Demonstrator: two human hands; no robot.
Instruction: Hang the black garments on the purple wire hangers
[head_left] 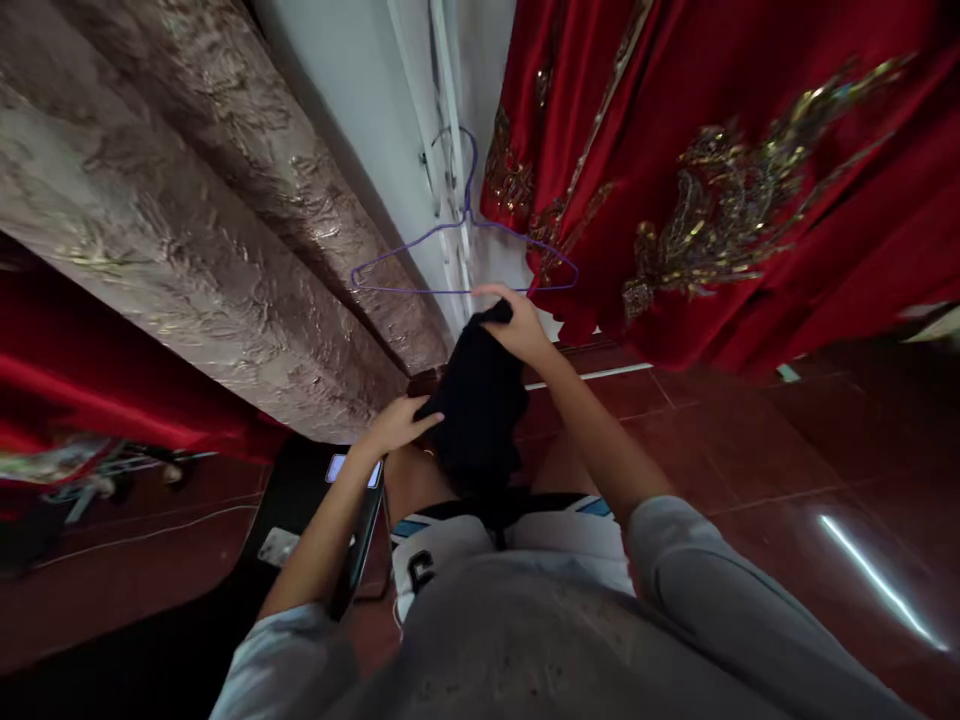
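Note:
A dark garment [480,410] hangs between both my hands above my knees. My right hand [519,322] pinches its top edge just below a purple wire hanger [465,240], which hangs from a hook on the white wall. Lower down on the left, my left hand [396,424] grips the garment's side with its fingers closed on the cloth. The bottom of the garment drops behind my white shorts.
A beige patterned curtain [187,230] hangs at the left and a red drape with gold embroidery [750,180] at the right. Red cloth [90,390] lies lower left. A phone [337,468] and a dark bag sit on the red tiled floor [750,450].

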